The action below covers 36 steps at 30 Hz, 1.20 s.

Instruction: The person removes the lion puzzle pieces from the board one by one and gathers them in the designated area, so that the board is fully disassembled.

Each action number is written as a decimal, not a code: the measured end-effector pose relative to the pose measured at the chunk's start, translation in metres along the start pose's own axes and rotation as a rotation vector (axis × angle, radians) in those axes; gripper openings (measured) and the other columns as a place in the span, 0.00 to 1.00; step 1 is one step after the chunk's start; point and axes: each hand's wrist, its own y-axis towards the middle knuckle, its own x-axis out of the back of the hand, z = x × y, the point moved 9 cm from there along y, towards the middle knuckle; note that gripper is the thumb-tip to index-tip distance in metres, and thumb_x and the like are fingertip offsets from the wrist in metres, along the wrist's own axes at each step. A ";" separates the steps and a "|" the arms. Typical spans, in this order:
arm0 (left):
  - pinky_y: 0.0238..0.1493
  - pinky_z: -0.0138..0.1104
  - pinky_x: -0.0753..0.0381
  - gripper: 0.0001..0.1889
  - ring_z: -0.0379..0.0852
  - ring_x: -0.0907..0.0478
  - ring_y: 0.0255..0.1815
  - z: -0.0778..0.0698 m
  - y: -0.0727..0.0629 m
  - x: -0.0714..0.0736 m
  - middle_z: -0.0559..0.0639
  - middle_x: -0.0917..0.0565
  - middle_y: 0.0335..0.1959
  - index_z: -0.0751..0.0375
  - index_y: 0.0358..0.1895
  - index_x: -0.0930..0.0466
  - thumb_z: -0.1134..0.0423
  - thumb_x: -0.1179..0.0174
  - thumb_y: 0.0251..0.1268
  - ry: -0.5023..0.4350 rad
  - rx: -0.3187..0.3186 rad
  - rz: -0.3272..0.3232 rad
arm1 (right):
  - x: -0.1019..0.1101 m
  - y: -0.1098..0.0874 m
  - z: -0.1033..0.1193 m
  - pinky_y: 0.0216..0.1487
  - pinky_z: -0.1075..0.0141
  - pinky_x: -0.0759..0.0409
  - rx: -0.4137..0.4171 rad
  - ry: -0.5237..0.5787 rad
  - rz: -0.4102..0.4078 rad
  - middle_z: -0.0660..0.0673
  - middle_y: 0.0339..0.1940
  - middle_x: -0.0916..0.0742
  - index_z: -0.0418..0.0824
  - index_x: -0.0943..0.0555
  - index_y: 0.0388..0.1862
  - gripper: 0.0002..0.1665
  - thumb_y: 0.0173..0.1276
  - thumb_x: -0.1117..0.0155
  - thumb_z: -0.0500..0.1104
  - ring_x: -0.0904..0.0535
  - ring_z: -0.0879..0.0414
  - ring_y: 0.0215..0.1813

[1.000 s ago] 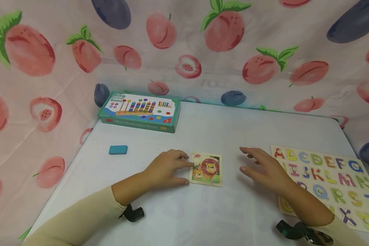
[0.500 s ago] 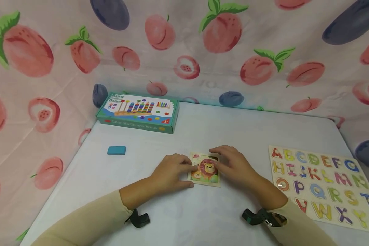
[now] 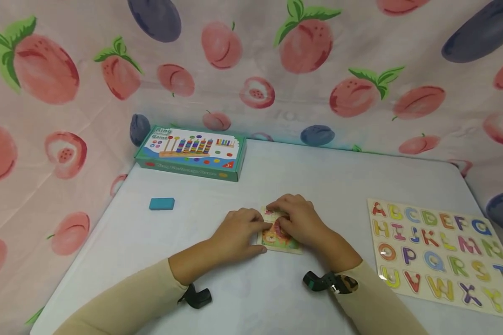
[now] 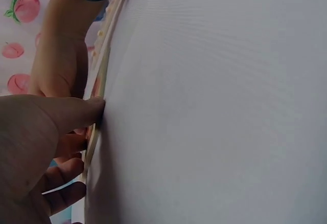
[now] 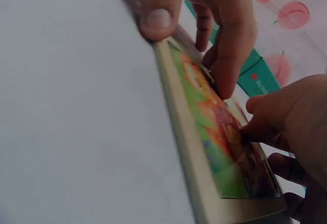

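Note:
A small square wooden jigsaw puzzle (image 3: 282, 247) with a lion picture lies on the white table. My left hand (image 3: 236, 235) grips its left side, the thumb at the near corner and the index finger bent onto the picture. In the right wrist view the left thumb (image 5: 159, 19) touches the wooden frame. My right hand (image 3: 303, 221) is curled over the top right of the puzzle, its thumb on the lion and its other fingers toward the far edge. Both hands partly hide the picture.
A wooden alphabet board (image 3: 438, 256) with coloured letters lies on the right. A flat Ring Challenge Game box (image 3: 190, 153) rests at the back left. Nearer on the left is a small blue block (image 3: 161, 204). A peach-printed cloth (image 3: 255, 60) hangs behind the table.
My right hand has come left from beside the alphabet board onto the puzzle, its fingers bending over the picture. The left hand has shifted slightly right and stays on the puzzle's left side.

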 end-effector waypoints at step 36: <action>0.60 0.52 0.35 0.29 0.50 0.30 0.67 0.038 0.042 -0.001 0.48 0.23 0.64 0.47 0.71 0.19 0.48 0.28 0.68 -0.060 0.195 0.037 | 0.006 0.059 -0.039 0.63 0.40 0.33 -0.029 0.095 0.002 0.47 0.60 0.12 0.48 0.13 0.65 0.26 0.68 0.30 0.38 0.23 0.45 0.58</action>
